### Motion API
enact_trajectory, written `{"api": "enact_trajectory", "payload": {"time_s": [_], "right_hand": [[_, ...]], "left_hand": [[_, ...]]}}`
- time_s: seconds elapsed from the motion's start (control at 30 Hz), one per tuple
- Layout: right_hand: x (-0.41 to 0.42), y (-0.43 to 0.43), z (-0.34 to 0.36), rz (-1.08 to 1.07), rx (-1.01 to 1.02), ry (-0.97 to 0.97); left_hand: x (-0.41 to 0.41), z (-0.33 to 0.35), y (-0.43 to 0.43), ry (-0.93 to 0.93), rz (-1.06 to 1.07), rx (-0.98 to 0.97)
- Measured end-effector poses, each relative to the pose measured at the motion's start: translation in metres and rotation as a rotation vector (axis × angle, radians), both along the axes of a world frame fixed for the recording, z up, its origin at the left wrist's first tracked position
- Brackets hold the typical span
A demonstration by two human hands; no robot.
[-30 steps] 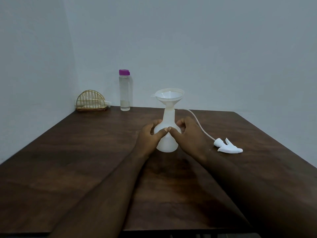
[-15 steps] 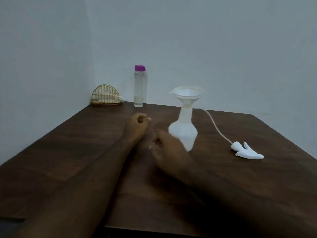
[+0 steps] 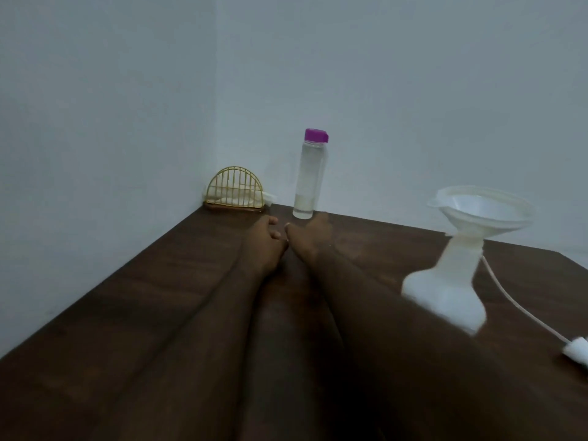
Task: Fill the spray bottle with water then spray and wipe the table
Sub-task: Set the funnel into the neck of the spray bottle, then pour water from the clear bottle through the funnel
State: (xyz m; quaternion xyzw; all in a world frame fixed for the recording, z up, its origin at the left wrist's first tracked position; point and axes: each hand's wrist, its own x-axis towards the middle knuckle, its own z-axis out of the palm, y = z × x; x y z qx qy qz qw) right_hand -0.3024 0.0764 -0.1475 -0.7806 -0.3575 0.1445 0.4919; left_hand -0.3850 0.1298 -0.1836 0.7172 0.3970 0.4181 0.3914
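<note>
A clear water bottle (image 3: 309, 176) with a purple cap stands at the back of the dark wooden table (image 3: 133, 313), near the wall. Both my hands reach out just in front of its base, close together and holding nothing. My left hand (image 3: 265, 240) has loosely curled fingers; my right hand (image 3: 313, 232) is just short of the bottle. The white spray bottle (image 3: 451, 281) stands to the right with a white funnel (image 3: 483, 208) in its neck. Its spray head (image 3: 577, 353) with a thin tube (image 3: 515, 307) lies on the table at the right edge.
A gold wire napkin holder (image 3: 234, 191) with white napkins sits in the back left corner against the wall. The table's left edge runs diagonally from that corner to the lower left.
Both hands let go of the spray bottle and moved forward and left toward the water bottle. The view turned left, so the spray bottle now sits at the right.
</note>
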Motion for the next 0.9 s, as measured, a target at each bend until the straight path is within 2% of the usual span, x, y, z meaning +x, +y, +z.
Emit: {"api": "enact_trajectory", "payload": {"time_s": [0.23,0.5,0.73,0.9], "right_hand": [[0.046,0.072,0.001,-0.097,-0.003,-0.037],[0.072,0.127,0.002,-0.110,0.186,-0.069],[0.069,0.112,-0.007,-0.099,0.158,-0.147],[0.040,0.065,-0.004,-0.032,0.150,-0.174]], "left_hand": [[0.022,0.001,0.048,-0.138,-0.018,-0.093],[0.041,-0.004,0.084,-0.142,-0.028,-0.075],[0.039,0.001,0.081,-0.177,0.000,-0.111],[0.030,0.014,0.055,-0.097,-0.009,-0.108]]}}
